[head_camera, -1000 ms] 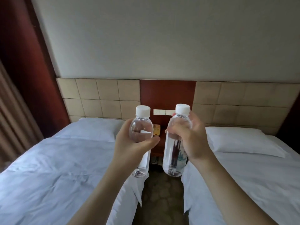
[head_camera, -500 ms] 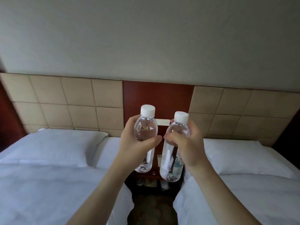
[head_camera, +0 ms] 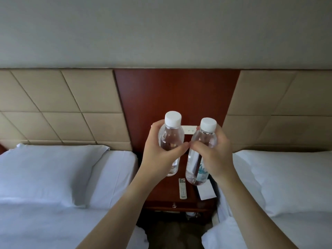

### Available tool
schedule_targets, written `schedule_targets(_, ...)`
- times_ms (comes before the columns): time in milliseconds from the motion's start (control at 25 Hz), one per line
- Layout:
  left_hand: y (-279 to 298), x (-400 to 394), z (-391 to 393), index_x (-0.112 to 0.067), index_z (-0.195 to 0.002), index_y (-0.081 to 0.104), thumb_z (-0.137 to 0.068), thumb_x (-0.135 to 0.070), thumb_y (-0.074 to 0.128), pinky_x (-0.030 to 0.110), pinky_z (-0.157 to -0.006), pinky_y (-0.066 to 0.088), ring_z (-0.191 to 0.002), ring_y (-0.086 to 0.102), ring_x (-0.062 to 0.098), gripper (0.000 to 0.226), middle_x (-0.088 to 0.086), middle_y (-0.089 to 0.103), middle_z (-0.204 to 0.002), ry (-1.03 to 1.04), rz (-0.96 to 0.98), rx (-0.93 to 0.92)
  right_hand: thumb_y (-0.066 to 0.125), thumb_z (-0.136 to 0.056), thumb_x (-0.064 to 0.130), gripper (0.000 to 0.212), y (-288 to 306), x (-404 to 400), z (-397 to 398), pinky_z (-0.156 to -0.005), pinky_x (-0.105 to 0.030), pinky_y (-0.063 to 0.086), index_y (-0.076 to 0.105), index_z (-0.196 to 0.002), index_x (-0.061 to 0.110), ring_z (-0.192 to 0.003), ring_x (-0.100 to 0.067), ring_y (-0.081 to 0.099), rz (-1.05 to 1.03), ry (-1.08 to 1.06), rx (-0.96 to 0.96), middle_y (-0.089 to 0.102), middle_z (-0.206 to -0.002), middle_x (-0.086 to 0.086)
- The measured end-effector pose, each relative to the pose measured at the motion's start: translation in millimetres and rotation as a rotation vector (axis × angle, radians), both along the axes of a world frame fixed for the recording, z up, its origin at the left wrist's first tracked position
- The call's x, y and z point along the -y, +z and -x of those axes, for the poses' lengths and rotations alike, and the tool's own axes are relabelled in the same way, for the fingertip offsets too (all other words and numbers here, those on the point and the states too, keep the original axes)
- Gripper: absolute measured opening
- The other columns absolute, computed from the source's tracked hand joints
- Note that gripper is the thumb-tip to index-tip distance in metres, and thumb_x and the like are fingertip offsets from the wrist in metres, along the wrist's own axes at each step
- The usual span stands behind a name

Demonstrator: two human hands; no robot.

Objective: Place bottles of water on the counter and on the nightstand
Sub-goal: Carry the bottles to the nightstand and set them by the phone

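Two clear water bottles with white caps are held upright, side by side, above the red-brown wooden nightstand. My left hand is wrapped around the left bottle. My right hand grips the right bottle, which carries a blue-green label low down. The bottles' bases hover just over the back of the nightstand top, and I cannot tell whether they touch it. My thumbs nearly meet between the bottles.
A white remote control and a white card lie on the nightstand. White-sheeted beds with pillows flank it closely. A switch plate sits on the wooden panel behind, and padded beige headboards run along the wall.
I have come closer to the nightstand between the beds, so its top with the remote and card is now in view. Both bottles are lower relative to it, still held upright.
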State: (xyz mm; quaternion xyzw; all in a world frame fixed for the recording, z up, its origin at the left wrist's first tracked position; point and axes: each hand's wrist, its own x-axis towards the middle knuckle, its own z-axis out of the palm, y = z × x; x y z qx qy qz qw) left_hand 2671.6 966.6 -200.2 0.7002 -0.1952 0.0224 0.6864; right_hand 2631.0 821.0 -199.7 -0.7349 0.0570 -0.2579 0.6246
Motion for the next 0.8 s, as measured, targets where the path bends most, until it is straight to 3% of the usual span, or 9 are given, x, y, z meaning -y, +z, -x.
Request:
schedule_targets(120,-33,39,-80,-0.017,-0.121,0.052,-0.076,-0.004,0.080,0.015,-0.077,0.050,-0.091,0.065,0.003,0.055,0.004,0.063,-0.106,0.034,0.022,-0.055,0.070,-0.068,0.005,0.027,-33,36,-91,-0.066,-0.026,0.053,0.059,-0.091,0.015,-0.071,-0.016,0.063,-0.015,0.047,-0.021,0.061,-0.077,-0.006)
schedule_targets(280,-111,74,-181,-0.022,-0.127,0.048,-0.078,-0.009,0.080,0.026,-0.084,0.053,-0.102,0.065,0.009,0.060,-0.005,0.063,-0.108,0.002,-0.010,-0.082,0.073,-0.068,0.008,0.032,-105,77,-189,-0.071,-0.026,0.055,0.059,-0.096,0.016,-0.080,-0.011,0.065,0.001,0.044,-0.023,0.063,-0.081,-0.002)
schedule_targets(400,-214,95,-248,-0.017,-0.128,0.046,-0.080,-0.009,0.079,0.033,-0.091,0.054,-0.108,0.064,0.014,0.059,-0.002,0.062,-0.112,-0.053,-0.031,-0.058,0.072,-0.069,0.006,0.032,-206,97,-249,-0.072,-0.025,0.055,0.058,-0.096,0.014,-0.082,-0.011,0.065,0.022,0.020,-0.013,0.063,-0.084,-0.006)
schedule_targets(520,-349,113,-287,-0.014,-0.127,0.045,-0.081,-0.006,0.077,0.024,-0.082,0.054,-0.100,0.067,0.010,0.057,0.000,0.064,-0.108,-0.071,0.000,-0.030,0.071,-0.071,-0.002,0.033,-341,110,-292,-0.070,-0.020,0.054,0.059,-0.097,0.014,-0.080,-0.007,0.066,-0.004,-0.022,0.013,0.065,-0.085,-0.003)
schedule_targets(640,-482,133,-305,-0.010,-0.130,0.043,-0.080,-0.001,0.077,0.019,-0.078,0.053,-0.096,0.067,0.006,0.060,0.000,0.063,-0.107,-0.058,0.028,-0.022,0.069,-0.066,0.008,0.029,-474,121,-318,-0.070,-0.035,0.056,0.059,-0.093,0.011,-0.078,-0.021,0.067,0.002,-0.106,-0.001,0.066,-0.083,-0.008)
schedule_targets(720,-550,145,-316,-0.011,-0.128,0.044,-0.080,-0.001,0.077,0.016,-0.076,0.052,-0.094,0.067,0.002,0.059,-0.005,0.061,-0.105,-0.043,0.047,-0.013,0.069,-0.066,0.010,0.029,-539,130,-328,-0.072,-0.044,0.055,0.058,-0.093,0.009,-0.080,-0.029,0.066,0.020,-0.147,-0.005,0.065,-0.083,-0.013)
schedule_targets(800,-597,153,-327,-0.013,-0.127,0.045,-0.079,-0.002,0.077,0.019,-0.079,0.054,-0.096,0.067,0.003,0.059,-0.006,0.062,-0.106,-0.050,0.049,-0.006,0.070,-0.067,0.008,0.029,-580,136,-335,-0.071,-0.045,0.054,0.057,-0.092,0.006,-0.079,-0.032,0.065,0.048,-0.145,-0.021,0.064,-0.082,-0.016)
